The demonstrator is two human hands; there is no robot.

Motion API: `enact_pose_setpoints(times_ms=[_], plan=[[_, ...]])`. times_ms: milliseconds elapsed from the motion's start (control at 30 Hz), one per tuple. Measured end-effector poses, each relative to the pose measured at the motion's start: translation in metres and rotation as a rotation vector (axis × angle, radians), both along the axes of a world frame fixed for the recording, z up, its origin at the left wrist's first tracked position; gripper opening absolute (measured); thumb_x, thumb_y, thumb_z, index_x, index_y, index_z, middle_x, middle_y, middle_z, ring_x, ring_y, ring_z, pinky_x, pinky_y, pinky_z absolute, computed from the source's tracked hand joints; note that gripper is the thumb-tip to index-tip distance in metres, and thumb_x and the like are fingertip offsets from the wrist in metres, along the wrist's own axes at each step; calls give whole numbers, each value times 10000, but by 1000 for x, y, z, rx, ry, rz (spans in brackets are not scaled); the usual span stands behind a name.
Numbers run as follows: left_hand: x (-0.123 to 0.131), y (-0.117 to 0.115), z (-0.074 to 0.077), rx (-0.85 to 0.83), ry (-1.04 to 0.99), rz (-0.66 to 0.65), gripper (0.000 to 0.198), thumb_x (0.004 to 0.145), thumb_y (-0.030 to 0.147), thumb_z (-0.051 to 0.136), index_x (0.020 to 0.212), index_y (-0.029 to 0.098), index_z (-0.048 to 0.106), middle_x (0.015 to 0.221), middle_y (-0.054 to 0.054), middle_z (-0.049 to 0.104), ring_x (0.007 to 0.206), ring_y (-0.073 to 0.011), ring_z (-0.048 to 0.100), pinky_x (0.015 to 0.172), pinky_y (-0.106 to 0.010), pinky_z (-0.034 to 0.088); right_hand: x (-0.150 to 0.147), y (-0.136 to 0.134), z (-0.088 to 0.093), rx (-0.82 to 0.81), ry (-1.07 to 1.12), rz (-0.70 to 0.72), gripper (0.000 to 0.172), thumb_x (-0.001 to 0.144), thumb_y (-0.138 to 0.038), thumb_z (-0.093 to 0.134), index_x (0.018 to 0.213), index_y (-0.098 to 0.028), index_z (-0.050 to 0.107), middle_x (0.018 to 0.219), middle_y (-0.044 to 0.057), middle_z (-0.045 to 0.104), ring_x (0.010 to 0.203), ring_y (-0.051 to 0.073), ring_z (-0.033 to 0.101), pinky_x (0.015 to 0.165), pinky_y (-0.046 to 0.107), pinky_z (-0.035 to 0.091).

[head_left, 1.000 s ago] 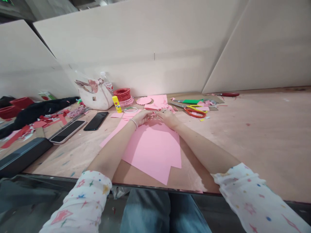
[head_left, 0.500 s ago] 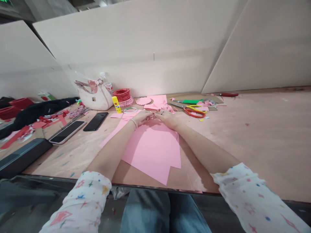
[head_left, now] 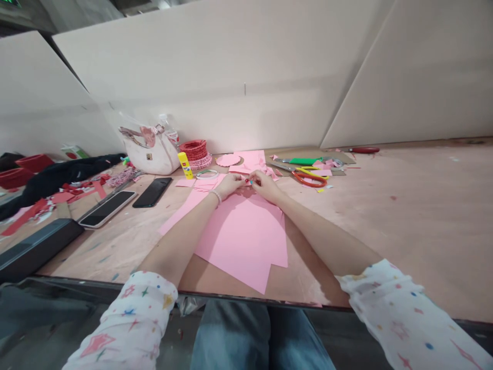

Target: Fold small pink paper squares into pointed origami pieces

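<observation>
Over the far end of several pink paper sheets (head_left: 239, 231), my left hand (head_left: 232, 185) and my right hand (head_left: 265, 186) meet fingertip to fingertip. Both are closed in a pinch. Whatever lies between the fingers is too small and too hidden to name; pink shows around it. Small pink paper pieces (head_left: 206, 186) lie just left of my left hand. Beyond the hands are more pink paper scraps (head_left: 252, 160) and a scallop-edged pink paper circle (head_left: 228, 160).
Scissors with orange handles (head_left: 310, 179) lie among other tools and scraps to the right. Left of the sheets stand a yellow glue stick (head_left: 185, 165), a roll of tape (head_left: 207, 174), red cord coils (head_left: 193, 150), a white handbag (head_left: 152, 151) and two phones (head_left: 152, 192). A white panel (head_left: 215, 77) rises behind.
My fingers were lying flatter and stretched over the paper; now both hands are drawn up into pinches with fingertips together. The sheets and tools have stayed put.
</observation>
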State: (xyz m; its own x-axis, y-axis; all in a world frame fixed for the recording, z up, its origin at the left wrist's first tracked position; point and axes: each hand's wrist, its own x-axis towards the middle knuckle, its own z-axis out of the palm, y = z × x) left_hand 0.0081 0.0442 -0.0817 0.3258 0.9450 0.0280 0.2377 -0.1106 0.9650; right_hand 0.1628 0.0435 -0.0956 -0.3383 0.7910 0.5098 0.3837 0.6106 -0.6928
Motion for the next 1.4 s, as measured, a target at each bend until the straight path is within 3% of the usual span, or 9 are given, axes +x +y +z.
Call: enact_pose_setpoints(times_ms=[267, 533, 700, 1100, 1300, 1400], plan=[[8, 1, -4, 302, 263, 69, 164, 765, 221, 469, 708, 98, 561, 662, -42, 607, 606, -115, 556, 595, -239, 446, 2, 1, 0, 14, 8, -33, 161, 665, -117, 444, 802, -170, 509, 590, -41, 451, 536, 106, 416, 532, 226, 331], [14, -6, 0, 586, 487, 35, 143, 697, 88, 429, 696, 108, 571, 670, -43, 583, 626, -130, 490, 639, -253, 387, 2, 10, -5, 53, 104, -30, 115, 731, -172, 424, 791, -181, 522, 748, 13, 571, 693, 146, 514, 654, 276, 404], [13, -6, -2, 628, 519, -16, 140, 688, 106, 448, 730, 106, 582, 691, -41, 590, 621, -124, 494, 619, -237, 382, 4, 11, -6, 34, 109, 39, 176, 714, -138, 407, 845, -184, 515, 791, 19, 586, 729, 153, 536, 676, 288, 423], [13, -1, -5, 611, 480, -38, 212, 688, 65, 390, 735, 109, 592, 739, -42, 614, 698, -131, 529, 671, -223, 390, 4, 4, 3, 58, 20, -25, 146, 698, -173, 491, 806, -160, 588, 687, 17, 582, 619, 136, 508, 596, 267, 407], [13, -6, -3, 561, 460, -32, 219, 756, 148, 368, 749, 109, 584, 650, -23, 599, 521, -99, 490, 540, -206, 375, 4, 7, 1, 4, 132, -86, 109, 680, -165, 477, 700, -152, 583, 693, 31, 593, 643, 143, 528, 615, 275, 414], [14, -6, -2, 559, 454, -20, 207, 757, 148, 376, 704, 113, 573, 632, -22, 594, 535, -101, 498, 546, -203, 373, 3, 8, 2, -11, 138, -91, 107, 676, -165, 467, 663, -150, 573, 659, 25, 591, 641, 144, 529, 634, 280, 412]])
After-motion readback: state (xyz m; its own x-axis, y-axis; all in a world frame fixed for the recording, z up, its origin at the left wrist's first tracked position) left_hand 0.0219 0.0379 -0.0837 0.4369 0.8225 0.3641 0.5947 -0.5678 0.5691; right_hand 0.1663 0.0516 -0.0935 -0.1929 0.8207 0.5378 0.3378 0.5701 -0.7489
